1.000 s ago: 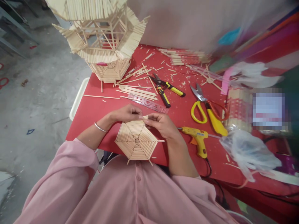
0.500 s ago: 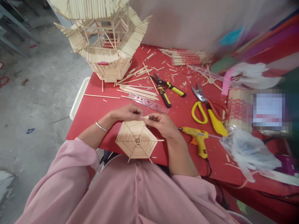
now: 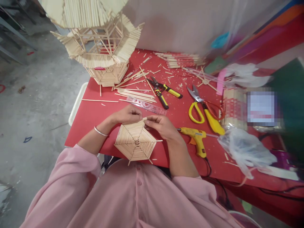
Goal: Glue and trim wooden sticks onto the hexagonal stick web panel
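Note:
A hexagonal panel of thin wooden sticks point(image 3: 136, 148), laid in rings like a web, is held near the table's front edge, close to my body. Stick ends jut out at its right and lower corners. My left hand point(image 3: 128, 114), with a bangle at the wrist, has its fingers curled at the far edge of the panel. Between thumb and fingers, my right hand point(image 3: 158, 125) pinches the panel's far right corner. Whether a separate small stick is in the left fingertips is too small to tell.
Beyond my hands lie a clear ruler point(image 3: 147, 105), loose sticks point(image 3: 136, 94), cutting pliers point(image 3: 161, 91) and scissors point(image 3: 198, 103). A yellow glue gun point(image 3: 196, 137) with a cord is at right, near a plastic bag point(image 3: 247, 153). A tiered stick model point(image 3: 95, 60) stands back left.
The camera view has swung slightly, so the table things sit further left. My left fingertips have drawn a little away from the right ones along the panel's edge.

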Demonstrator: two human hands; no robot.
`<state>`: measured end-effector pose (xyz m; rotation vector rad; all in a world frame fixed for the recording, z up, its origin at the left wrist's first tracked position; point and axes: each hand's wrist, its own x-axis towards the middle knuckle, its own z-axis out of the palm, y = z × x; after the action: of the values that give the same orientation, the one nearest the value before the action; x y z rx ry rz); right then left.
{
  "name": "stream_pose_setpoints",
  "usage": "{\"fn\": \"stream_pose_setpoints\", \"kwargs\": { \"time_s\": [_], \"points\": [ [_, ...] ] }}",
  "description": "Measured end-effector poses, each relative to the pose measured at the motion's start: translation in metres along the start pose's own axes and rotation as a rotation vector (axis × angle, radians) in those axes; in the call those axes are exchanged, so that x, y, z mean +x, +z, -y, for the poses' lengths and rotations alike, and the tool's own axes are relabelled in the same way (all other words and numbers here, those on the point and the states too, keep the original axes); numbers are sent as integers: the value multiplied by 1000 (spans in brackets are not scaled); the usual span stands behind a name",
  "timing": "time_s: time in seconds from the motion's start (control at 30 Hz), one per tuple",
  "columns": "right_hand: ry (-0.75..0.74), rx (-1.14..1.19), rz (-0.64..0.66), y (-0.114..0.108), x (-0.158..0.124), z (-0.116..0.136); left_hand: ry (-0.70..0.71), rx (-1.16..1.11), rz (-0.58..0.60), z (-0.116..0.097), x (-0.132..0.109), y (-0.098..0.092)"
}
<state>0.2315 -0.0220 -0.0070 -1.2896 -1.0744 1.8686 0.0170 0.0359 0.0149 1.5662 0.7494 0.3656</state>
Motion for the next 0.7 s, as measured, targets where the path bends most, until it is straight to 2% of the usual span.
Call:
{"fn": "stream_pose_setpoints", "kwargs": {
  "time_s": [0.1, 0.17, 0.37, 0.53, 0.7],
  "points": [
    [-10, 14, -60, 1, 1, 0, 63, 166, -109, -1, 0, 4],
    [-7, 19, -93, 3, 2, 1, 99, 211, -131, -1, 1, 7],
    [5, 50, -122, 5, 2, 4, 81, 211, -131, 4, 6, 6],
    [6, 89, -129, 4, 3, 4, 32, 176, -26, 3, 5, 0],
    [19, 90, -138, 3, 6, 1, 66, 329, -64, 1, 5, 2]
  ]
}}
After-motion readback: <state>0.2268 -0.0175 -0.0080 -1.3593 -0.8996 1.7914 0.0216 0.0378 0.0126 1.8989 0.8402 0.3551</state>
